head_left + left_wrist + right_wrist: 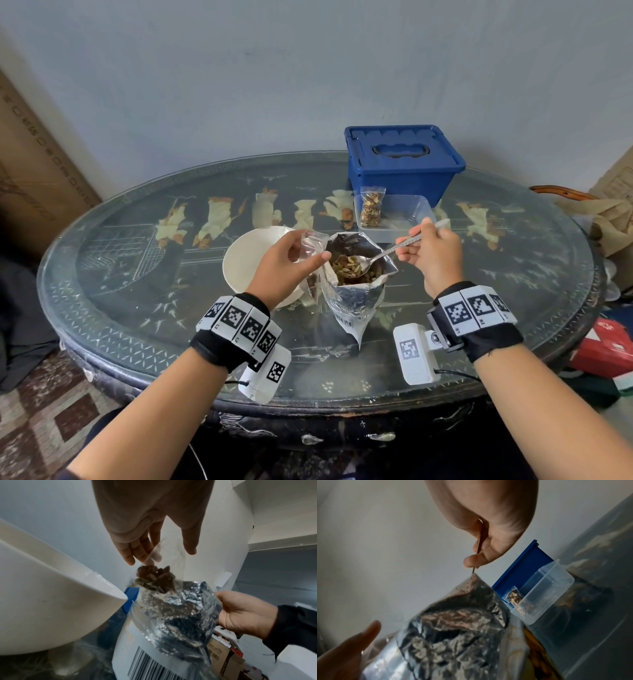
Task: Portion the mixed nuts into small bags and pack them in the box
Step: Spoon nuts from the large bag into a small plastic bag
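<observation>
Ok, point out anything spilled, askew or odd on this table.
Nothing spilled that I can see. The crinkled silver foil nut bag stands open and upright; the filled small clear bag leans upright in the clear plastic tub, and the blue lidded storage box is closed.

The foil pouch (354, 294) stands upright at table centre, mouth open, mixed nuts (346, 270) showing inside. A metal spoon (373, 257) loaded with nuts sits over the mouth, handle pointing to 2 o'clock. A clear small bag (310, 245) is held at the pouch's 10 o'clock rim. At 1 o'clock a filled bag (371, 206) leans in a clear tub (416, 214); the lidded blue box (404, 161) stands just behind it.
</observation>
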